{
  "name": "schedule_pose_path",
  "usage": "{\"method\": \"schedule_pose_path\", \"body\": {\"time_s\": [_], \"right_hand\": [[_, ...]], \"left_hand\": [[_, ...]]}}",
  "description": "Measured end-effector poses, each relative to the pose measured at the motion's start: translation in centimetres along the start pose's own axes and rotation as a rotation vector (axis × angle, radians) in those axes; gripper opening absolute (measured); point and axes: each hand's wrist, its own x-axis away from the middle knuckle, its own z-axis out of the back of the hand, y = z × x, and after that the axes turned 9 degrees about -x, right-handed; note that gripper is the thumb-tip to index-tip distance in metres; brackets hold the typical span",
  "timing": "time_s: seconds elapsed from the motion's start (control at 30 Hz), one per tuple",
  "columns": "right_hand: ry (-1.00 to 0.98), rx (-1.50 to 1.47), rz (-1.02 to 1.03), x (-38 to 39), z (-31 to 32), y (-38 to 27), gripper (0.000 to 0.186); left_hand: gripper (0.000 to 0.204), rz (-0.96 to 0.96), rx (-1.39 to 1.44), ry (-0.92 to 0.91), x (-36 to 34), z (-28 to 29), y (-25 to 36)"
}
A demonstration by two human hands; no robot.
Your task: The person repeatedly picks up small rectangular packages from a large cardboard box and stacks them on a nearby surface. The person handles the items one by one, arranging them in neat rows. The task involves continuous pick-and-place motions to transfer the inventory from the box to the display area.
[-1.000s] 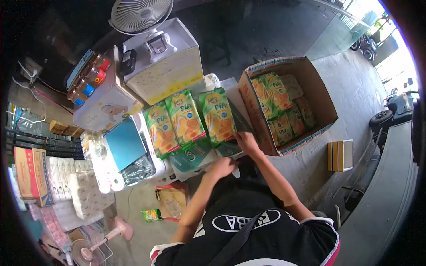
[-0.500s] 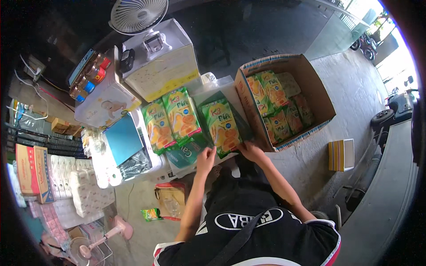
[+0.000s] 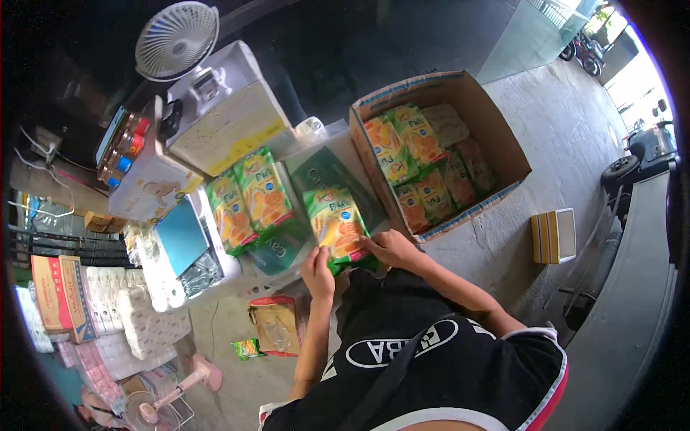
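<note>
Both hands hold a green and orange snack packet (image 3: pixel 334 224) over the near edge of the table. My left hand (image 3: pixel 317 273) is closed on its lower left corner, thumb on top. My right hand (image 3: pixel 392 250) grips the lower right side, its fingers partly hidden. The packet tilts up toward me. Left of it, two similar packets, one nearer the left (image 3: pixel 230 215) and one beside it (image 3: pixel 264 189), lie side by side on a dark green printed bag (image 3: pixel 277 255). An open cardboard box (image 3: pixel 507 147) on the right contains several more such packets (image 3: pixel 431 194).
A white fan (image 3: pixel 177 41) stands on a white carton (image 3: pixel 233 126) at the back left, near lidded jars (image 3: pixel 133 136). A teal folder (image 3: pixel 181 243) lies on the table's left end. On the floor are a pink fan (image 3: pixel 205 373), a small packet (image 3: pixel 248 349) and a striped box (image 3: pixel 553 237).
The held packet has come nearer my body and its lower end has lifted. My right hand has shifted left with a fuller grip on its side. The whole view has turned slightly.
</note>
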Motion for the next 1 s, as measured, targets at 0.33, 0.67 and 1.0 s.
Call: {"method": "schedule_pose_path", "body": {"time_s": [0.33, 0.67, 1.0], "right_hand": [[-0.066, -0.809, 0.135, 2.5, 15.6, 3.6, 0.056], [0.349, -0.505, -0.141, 5.2, 25.9, 15.5, 0.046], [0.517, 0.372, -0.043, -1.1, 34.4, 18.4, 0.036]], "left_hand": [[0.021, -0.640, -0.281, -0.102, 3.2, -11.3, 15.5], [0.028, -0.484, -0.177, -0.586, -1.3, -25.5, 17.9], [0.026, -0.197, -0.592, -0.648, -5.4, -34.0, -1.6]]}}
